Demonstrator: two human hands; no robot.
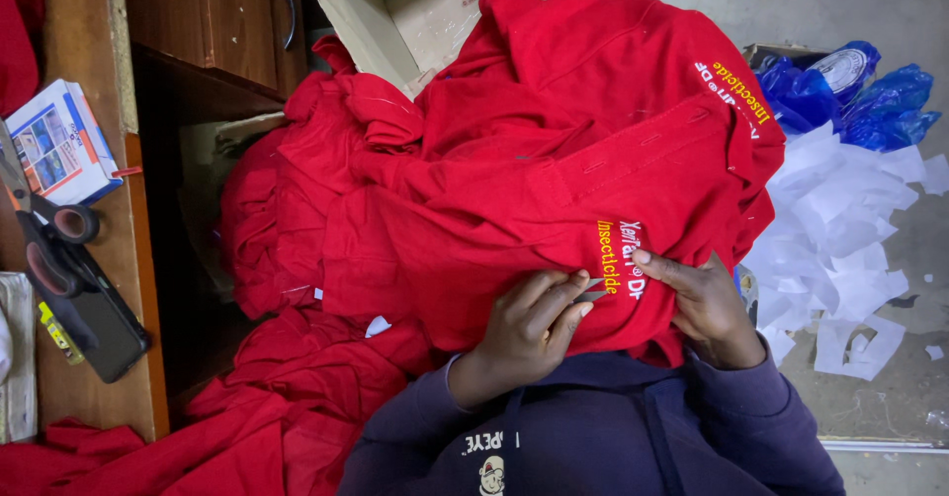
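Observation:
A pile of red polo shirts (554,160) lies across my lap, and the top one carries yellow and white embroidered lettering (621,257). My left hand (529,323) rests on the fabric just left of the lettering, its fingers closed around a small grey metal cutting tool (593,293) whose tip points at the embroidery. On the right side of the lettering, my right hand (704,306) pinches the red cloth with the thumb pressed on it. Navy sleeves (613,427) cover both arms.
An open cardboard box (435,6) stands behind the shirts. At the left is a wooden desk (119,259) with black scissors (54,249), a dark phone (104,323) and a printed booklet (59,145). White backing scraps (840,249) and blue plastic bags (860,95) lie on the floor at the right.

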